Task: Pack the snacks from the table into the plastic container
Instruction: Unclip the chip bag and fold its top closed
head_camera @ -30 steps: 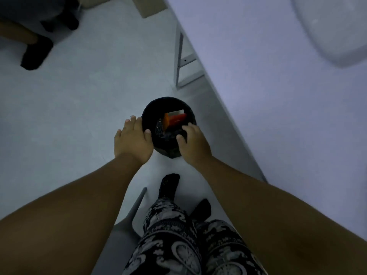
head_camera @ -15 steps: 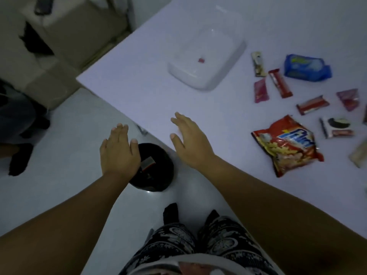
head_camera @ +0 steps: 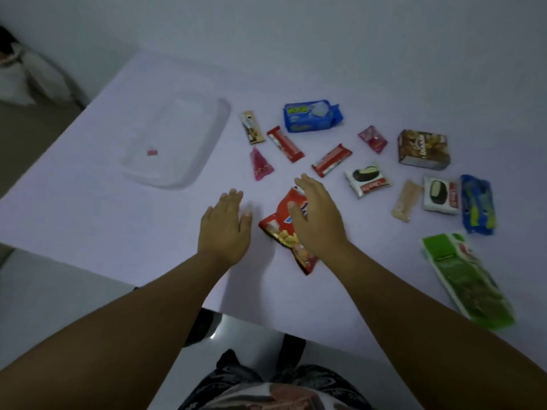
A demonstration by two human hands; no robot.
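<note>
A clear plastic container (head_camera: 204, 143) lies on the white table (head_camera: 88, 214) at the left, with a small pink label inside. Several snacks are spread to its right. A red chip bag (head_camera: 281, 229) lies nearest me. My right hand (head_camera: 318, 220) hovers over it with fingers spread, covering its right half. My left hand (head_camera: 226, 229) is open just left of the bag, palm down over the table. Farther back lie two red bars (head_camera: 284, 144), a blue packet (head_camera: 312, 115), pink candies (head_camera: 260, 163) and a brown box (head_camera: 423, 149).
At the right are a long green packet (head_camera: 467, 279), a blue-green packet (head_camera: 478, 204), two white cake packs (head_camera: 367, 179) and a beige bar (head_camera: 407, 199). The table's near edge runs diagonally across the lower left. Floor and a white bundle (head_camera: 23, 78) lie beyond the left edge.
My view has lifted from a black bin on the floor up to the table. Both hands rose from the bin and moved forward over the table to the red chip bag.
</note>
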